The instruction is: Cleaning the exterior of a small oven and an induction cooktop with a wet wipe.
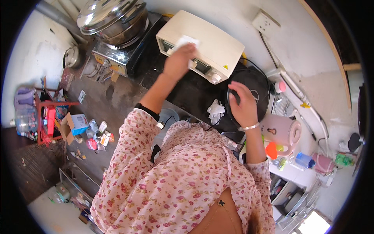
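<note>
My left hand (179, 61) is slightly blurred and holds a white tissue or cloth (188, 41) against the top front edge of a cream toaster oven (204, 36). The oven stands on a black countertop (184, 93), its small window and knobs facing me. My right hand (243, 105), with a bracelet at the wrist, is over the near side of a round black appliance (253, 87), its fingers apart and nothing seen in them. A crumpled white tissue (216, 111) lies on the counter to the left of that hand.
A steel steamer pot (117, 26) stands on a gas stove (114, 55) at the left. A pink electric kettle (280, 131) and bottles (305, 160) sit at the right. Cables run by the wall socket (264, 22). A cardboard box (68, 128) and small packages lie on the floor.
</note>
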A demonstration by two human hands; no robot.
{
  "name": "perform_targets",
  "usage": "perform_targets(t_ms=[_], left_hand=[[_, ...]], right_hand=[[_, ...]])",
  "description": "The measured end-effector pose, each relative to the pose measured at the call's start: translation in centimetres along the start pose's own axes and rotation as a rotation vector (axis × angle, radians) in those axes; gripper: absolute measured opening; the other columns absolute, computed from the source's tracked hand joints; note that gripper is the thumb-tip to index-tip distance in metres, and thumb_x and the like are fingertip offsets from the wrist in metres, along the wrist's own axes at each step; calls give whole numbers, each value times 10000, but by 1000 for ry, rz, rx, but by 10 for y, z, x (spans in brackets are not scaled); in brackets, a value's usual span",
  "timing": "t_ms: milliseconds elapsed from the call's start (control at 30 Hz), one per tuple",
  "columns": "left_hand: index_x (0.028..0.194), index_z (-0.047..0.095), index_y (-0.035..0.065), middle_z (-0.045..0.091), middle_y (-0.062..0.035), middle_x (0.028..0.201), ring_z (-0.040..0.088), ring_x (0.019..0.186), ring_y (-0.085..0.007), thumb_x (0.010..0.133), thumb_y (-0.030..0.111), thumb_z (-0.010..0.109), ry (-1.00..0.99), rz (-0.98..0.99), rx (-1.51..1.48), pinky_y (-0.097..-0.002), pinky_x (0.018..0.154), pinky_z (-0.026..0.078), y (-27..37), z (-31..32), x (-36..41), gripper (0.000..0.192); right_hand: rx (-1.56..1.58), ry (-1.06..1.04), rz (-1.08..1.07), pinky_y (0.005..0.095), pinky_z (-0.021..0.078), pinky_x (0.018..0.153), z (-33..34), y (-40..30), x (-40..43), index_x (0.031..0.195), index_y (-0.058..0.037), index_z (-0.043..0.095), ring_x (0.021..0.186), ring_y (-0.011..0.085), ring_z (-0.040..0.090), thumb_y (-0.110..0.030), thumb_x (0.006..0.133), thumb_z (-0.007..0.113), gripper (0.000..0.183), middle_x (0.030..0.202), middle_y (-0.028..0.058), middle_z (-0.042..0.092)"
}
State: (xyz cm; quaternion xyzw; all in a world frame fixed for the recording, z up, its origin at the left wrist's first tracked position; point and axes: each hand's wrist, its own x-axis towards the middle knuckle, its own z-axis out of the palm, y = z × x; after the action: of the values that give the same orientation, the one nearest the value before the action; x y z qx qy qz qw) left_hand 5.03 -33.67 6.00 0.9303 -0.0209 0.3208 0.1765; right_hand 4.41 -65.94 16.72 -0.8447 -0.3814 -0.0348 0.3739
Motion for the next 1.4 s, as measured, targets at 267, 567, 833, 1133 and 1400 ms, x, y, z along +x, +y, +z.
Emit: perform_targets(t_ms=[267,567,833,1133,1400], left_hand=[[1143,671,77,630,-87,1252,572,1204,-262,807,37,605,10,117,-147,-341,997,477,36,11,-9,345],[1117,679,41,649,-172,1176,606,1116,-339,815,-8,608,247,-221,-146,-373,945,488,-99,-24,-1,313],[1134,700,53,733,-101,1028,658,860,-114,924,158,658,396,-806,-847,-254,790,503,-130,41,-50,239],[1379,536,63,646,-17,1106,546,956,-74,953,28,543,666,-1109,-1281,-222,884,437,-33,105,-60,428],[1474,364,36,386,-83,1528,527,1200,-152,936,-87,441,681,-1055,-1200,-224,1054,325,-32,106,-69,557]], right_hand=[[-577,-200,-104,509,324,1090,70,54,52,1324,24,477,1341,366,403,-107,859,567,491,1441,234,417],[-773,-366,-159,523,253,1140,80,58,54,1407,24,406,1399,357,343,-116,875,540,566,1495,237,361],[-798,-378,-190,497,249,1148,80,61,53,1419,36,389,1400,363,336,-102,850,553,608,1498,240,354],[-698,-402,-155,504,270,1137,79,74,47,1424,63,366,1406,412,304,-70,837,534,625,1504,257,327],[-609,-417,-165,504,258,1141,83,65,52,1438,47,356,1430,403,266,-66,853,521,618,1536,250,282]])
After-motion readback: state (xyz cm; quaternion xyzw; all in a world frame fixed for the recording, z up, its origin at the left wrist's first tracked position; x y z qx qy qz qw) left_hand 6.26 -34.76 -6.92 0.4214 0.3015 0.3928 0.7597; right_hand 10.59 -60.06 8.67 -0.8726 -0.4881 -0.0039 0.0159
